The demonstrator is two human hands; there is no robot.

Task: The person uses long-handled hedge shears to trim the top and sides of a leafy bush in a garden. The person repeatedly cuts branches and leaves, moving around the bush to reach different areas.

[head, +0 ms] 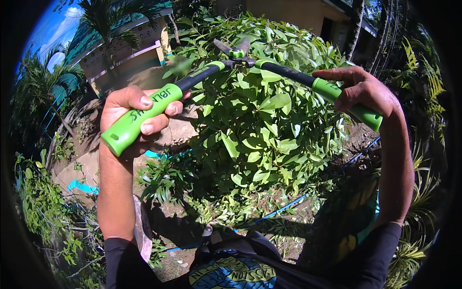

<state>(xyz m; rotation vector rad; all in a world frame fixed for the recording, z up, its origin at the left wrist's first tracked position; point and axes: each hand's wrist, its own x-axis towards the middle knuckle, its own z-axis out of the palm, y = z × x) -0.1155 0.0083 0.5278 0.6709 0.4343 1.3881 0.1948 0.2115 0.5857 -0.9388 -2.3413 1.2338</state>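
My left hand (144, 112) grips one green handle (124, 126) of a pair of hedge shears (236, 54). Around the other handle (326, 90) is my right hand (371, 92), with its index finger stretched along the dark shaft. Handwriting marks the left grip. The handles are spread wide and the two short dark blades (243, 45) stand apart in a V beyond the green pivot. They are held over the top of a dense, leafy green shrub (263, 126). Whether the blades touch any leaves, I cannot tell.
Cut leaves (216, 207) litter the ground below the shrub. A blue hose or pipe (281, 208) crosses the soil near my feet. Bushy plants (39, 202) grow at left, spiky-leaved ones (415, 220) at right. Behind stand a green-roofed building (126, 47) and palms (108, 25).
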